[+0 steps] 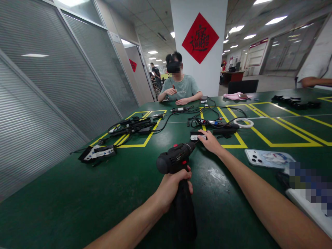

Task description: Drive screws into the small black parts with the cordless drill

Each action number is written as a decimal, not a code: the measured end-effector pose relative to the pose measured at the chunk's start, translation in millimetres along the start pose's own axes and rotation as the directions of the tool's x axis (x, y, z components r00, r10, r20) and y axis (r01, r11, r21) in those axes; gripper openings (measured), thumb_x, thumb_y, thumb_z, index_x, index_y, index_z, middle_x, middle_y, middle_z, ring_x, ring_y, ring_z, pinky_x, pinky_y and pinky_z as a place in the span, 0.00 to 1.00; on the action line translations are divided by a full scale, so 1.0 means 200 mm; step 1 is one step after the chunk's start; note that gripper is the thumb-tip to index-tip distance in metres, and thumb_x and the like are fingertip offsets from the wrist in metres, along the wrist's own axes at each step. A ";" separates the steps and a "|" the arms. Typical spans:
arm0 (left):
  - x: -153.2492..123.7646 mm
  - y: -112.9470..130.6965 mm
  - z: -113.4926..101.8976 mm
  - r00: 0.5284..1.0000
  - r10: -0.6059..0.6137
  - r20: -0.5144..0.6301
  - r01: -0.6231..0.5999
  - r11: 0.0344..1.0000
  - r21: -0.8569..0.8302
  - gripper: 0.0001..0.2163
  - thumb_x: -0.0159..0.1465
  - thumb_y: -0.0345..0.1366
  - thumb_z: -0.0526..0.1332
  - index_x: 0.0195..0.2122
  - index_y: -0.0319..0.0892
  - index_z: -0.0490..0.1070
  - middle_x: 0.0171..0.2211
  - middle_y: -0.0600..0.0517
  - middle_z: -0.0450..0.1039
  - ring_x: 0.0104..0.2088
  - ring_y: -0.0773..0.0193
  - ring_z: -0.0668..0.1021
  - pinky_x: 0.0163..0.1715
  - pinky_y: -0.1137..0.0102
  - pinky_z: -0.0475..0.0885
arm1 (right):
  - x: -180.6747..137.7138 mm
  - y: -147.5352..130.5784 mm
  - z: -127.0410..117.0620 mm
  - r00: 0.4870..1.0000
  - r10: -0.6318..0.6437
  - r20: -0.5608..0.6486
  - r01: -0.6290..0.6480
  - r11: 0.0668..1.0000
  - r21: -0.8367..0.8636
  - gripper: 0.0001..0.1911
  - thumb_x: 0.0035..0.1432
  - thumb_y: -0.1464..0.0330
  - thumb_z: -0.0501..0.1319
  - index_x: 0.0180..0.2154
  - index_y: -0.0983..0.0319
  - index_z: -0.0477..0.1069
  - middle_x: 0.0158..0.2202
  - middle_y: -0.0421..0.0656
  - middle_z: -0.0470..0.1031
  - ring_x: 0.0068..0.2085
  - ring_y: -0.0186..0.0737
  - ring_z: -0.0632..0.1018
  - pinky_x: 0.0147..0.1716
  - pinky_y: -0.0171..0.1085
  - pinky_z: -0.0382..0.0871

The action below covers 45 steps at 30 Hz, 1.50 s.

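Note:
My left hand (pixel 173 188) is wrapped around the grip of a black cordless drill (pixel 176 157) with small red parts. The drill points away and to the right. Its chuck end is close to a small black block with a white label (pixel 194 137) on the table. My right hand (pixel 209 141) has its fingers closed on the right end of that block. Whether the bit touches the block, I cannot tell. Just behind lie a long black part (pixel 224 132) and a blue-and-black tool (pixel 214 122) with cables.
Tangled black cables (pixel 135 126) and a black-and-white device (pixel 100 153) lie on the left. A white ring (pixel 243 123), a phone (pixel 267 158) and black parts (pixel 295 102) are on the right of the green table (pixel 124 186). Across sits a person (pixel 181 86) in a headset.

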<state>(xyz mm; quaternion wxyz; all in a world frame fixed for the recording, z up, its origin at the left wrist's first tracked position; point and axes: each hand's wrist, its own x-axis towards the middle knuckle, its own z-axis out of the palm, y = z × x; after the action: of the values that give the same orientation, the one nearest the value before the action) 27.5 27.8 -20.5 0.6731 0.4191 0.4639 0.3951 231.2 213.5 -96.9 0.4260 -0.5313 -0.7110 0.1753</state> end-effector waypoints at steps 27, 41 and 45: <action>0.01 -0.01 0.01 1.000 0.006 -0.014 -0.005 1.000 0.002 0.09 0.53 0.33 0.58 0.36 0.39 0.66 0.24 0.52 0.70 0.18 0.67 0.72 0.23 0.70 0.68 | 0.00 0.01 0.00 1.000 -0.009 -0.002 0.009 1.000 -0.007 0.21 0.59 0.58 0.54 0.52 0.56 0.67 0.42 0.45 0.66 0.41 0.40 0.73 0.48 0.39 0.64; 0.00 0.00 0.02 1.000 0.002 -0.024 -0.002 1.000 -0.006 0.08 0.53 0.32 0.58 0.35 0.39 0.67 0.23 0.53 0.69 0.18 0.67 0.71 0.23 0.70 0.67 | 0.00 0.02 0.01 1.000 -0.012 0.003 0.012 1.000 -0.015 0.21 0.59 0.58 0.53 0.52 0.56 0.67 0.42 0.45 0.66 0.42 0.41 0.73 0.47 0.39 0.64; 0.00 0.00 0.01 1.000 0.014 -0.022 -0.014 1.000 -0.002 0.09 0.53 0.33 0.58 0.35 0.39 0.67 0.24 0.52 0.70 0.18 0.67 0.71 0.22 0.71 0.67 | 0.00 0.01 0.00 1.000 -0.017 0.001 0.017 1.000 -0.009 0.21 0.59 0.57 0.53 0.52 0.56 0.67 0.43 0.45 0.66 0.42 0.41 0.73 0.48 0.39 0.64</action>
<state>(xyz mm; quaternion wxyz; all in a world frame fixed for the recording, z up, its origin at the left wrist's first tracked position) 30.3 27.6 -20.0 0.6656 0.4172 0.4678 0.4050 232.2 214.4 -99.4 0.4248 -0.5271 -0.7164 0.1689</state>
